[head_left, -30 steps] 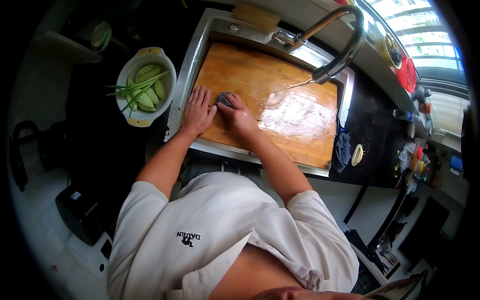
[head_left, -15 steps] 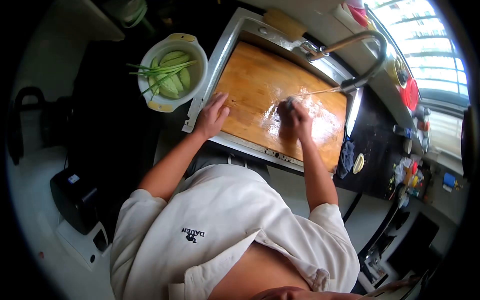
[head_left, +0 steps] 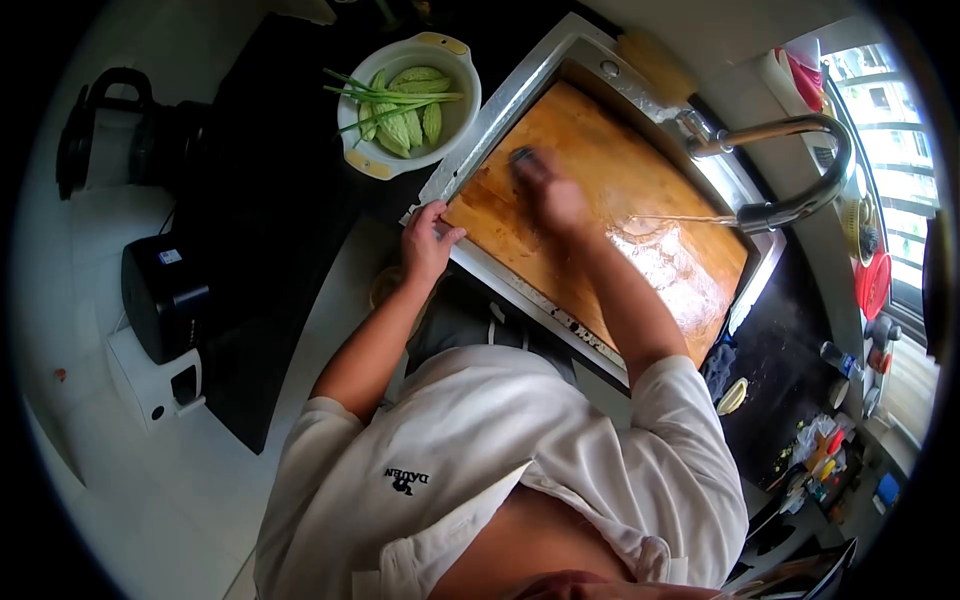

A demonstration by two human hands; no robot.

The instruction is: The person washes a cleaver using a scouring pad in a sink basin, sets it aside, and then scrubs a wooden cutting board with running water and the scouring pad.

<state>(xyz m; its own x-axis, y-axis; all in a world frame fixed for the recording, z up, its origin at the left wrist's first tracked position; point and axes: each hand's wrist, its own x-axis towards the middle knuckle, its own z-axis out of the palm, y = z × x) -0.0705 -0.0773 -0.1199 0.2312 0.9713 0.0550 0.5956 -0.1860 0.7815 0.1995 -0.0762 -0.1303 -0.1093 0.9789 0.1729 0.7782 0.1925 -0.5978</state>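
Note:
A wet wooden cutting board (head_left: 590,150) lies across the sink (head_left: 580,45). My right hand (head_left: 562,205), smeared by motion, is closed over a small dark grey scrubber (head_left: 522,157) on the far left part of the board; its exact kind is blurred. At the board's near left corner, my left hand (head_left: 428,245) grips the edge, thumb and fingers bent around it. From the curved faucet (head_left: 800,128) a thin stream of water falls onto the right half of the board, where it spreads in a shiny patch.
Left of the sink stands a white two-handled bowl (head_left: 462,72) with cut green gourd pieces (head_left: 395,125) and long green stalks. A dark cloth (head_left: 718,370) and a pale gourd piece (head_left: 733,396) lie on the right counter. A black appliance (head_left: 165,300) is at far left.
My right hand has swept the scrubber from the water stream to the left part of the board. My left hand has closed on the board's corner. The view has shifted.

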